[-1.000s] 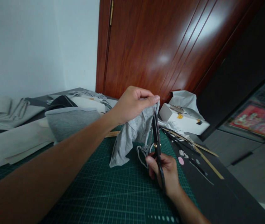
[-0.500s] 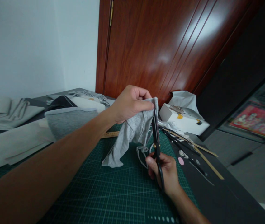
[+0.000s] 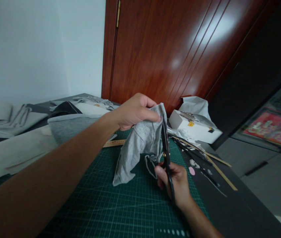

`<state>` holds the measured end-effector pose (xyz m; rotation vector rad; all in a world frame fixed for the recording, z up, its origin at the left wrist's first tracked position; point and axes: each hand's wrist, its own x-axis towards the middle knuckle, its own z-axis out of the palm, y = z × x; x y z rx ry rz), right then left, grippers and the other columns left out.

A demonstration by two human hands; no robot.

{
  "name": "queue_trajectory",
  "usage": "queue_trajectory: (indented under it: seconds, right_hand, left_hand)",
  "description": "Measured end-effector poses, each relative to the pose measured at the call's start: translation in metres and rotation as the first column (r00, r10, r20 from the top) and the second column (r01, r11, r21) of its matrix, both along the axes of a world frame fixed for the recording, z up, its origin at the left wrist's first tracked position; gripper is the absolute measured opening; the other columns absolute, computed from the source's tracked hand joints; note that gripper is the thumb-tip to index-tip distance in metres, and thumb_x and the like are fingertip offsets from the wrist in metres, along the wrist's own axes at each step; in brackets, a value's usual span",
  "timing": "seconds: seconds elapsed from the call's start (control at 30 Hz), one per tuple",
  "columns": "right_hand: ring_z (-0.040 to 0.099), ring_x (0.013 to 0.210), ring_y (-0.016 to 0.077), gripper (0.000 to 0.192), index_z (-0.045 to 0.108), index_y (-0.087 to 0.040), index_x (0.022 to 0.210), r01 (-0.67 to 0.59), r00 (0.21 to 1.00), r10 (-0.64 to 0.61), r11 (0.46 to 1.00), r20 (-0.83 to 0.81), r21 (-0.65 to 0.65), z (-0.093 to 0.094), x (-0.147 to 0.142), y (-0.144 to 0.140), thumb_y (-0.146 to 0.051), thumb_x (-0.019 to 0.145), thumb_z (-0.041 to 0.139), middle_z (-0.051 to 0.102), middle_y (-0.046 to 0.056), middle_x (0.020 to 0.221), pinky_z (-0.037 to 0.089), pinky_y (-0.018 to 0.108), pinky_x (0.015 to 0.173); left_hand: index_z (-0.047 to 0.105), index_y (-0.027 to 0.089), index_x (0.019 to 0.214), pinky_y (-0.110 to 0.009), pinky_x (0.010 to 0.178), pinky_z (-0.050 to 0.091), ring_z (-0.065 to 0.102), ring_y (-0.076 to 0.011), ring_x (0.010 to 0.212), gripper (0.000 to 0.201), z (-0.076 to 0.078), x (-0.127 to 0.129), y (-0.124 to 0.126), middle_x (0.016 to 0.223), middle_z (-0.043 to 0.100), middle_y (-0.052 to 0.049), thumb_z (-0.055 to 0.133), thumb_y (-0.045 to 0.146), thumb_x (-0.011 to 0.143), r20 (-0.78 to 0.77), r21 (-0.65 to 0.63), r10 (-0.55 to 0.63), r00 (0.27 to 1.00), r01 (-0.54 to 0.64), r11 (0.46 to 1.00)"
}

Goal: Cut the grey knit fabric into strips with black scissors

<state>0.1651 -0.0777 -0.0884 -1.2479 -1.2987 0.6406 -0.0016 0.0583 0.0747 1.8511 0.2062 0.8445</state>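
My left hand [image 3: 139, 111] pinches the top edge of a piece of grey knit fabric [image 3: 144, 138], which hangs down to a green cutting mat [image 3: 100, 198]. In my right hand [image 3: 176, 181] is a pair of black scissors [image 3: 166, 148], held upright with the blades pointing up along the fabric's right edge. The blades look nearly closed; whether cloth lies between them I cannot tell. A thin trimmed strip of fabric [image 3: 150, 167] dangles in a loop beside the scissors' pivot. Behind my left wrist a wooden ruler [image 3: 115, 143] lies partly covered on the mat.
Folded pale cloth [image 3: 14, 120] and a larger grey fabric piece [image 3: 68, 129] lie at the left. On the right are a white box [image 3: 194, 125], wooden strips [image 3: 221, 173], dark tools, scraps and a pink piece [image 3: 192, 171]. A red-brown door [image 3: 155, 49] stands behind.
My left hand has shifted slightly left and down with the fabric, whose top edge now tilts away from the blade tips. The lower end swung a little right. The scissors stay nearly still.
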Motion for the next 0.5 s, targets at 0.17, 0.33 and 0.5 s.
queue_trajectory:
  seconds: [0.17, 0.33, 0.5]
  right_hand:
    - [0.047, 0.04, 0.0103, 0.041, 0.061, -0.018, 0.066, -0.062, 0.998, 0.061, 0.998, -0.031, -0.032, -0.002, 0.003, 0.002, -0.05, 0.081, 0.081, 0.055, -0.004, 0.048, 0.035, 0.02, 0.04]
    - [0.046, 0.042, 0.01, 0.04, 0.06, -0.018, 0.068, -0.093, 0.995, 0.092, 0.995, -0.05, -0.031, -0.002, 0.004, 0.003, -0.049, 0.081, 0.082, 0.055, -0.004, 0.05, 0.035, 0.02, 0.042]
    - [0.046, 0.043, 0.0099, 0.04, 0.061, -0.018, 0.069, -0.098, 0.992, 0.095, 0.995, -0.08, -0.032, -0.002, 0.004, 0.004, -0.049, 0.081, 0.082, 0.054, -0.004, 0.051, 0.036, 0.02, 0.041]
  left_hand:
    - [0.077, 0.02, 0.066, -0.023, 0.04, 0.039, 0.064, -0.0156, 0.048, 0.01, -0.001, -0.001, 0.006, 0.067, 0.075, -0.006, 0.071, 0.012, 0.063, -0.074, 0.015, 0.047, 0.996, -0.046, 0.999]
    - [0.077, 0.02, 0.067, -0.022, 0.039, 0.038, 0.066, -0.0168, 0.05, 0.009, -0.005, 0.0, 0.012, 0.066, 0.075, -0.005, 0.072, 0.012, 0.065, -0.1, 0.034, 0.047, 0.994, -0.044, 0.998]
    - [0.077, 0.019, 0.068, -0.024, 0.042, 0.043, 0.064, -0.016, 0.048, 0.01, -0.007, 0.002, 0.01, 0.062, 0.072, -0.004, 0.071, 0.011, 0.067, -0.13, 0.04, -0.014, 0.991, 0.019, 0.999]
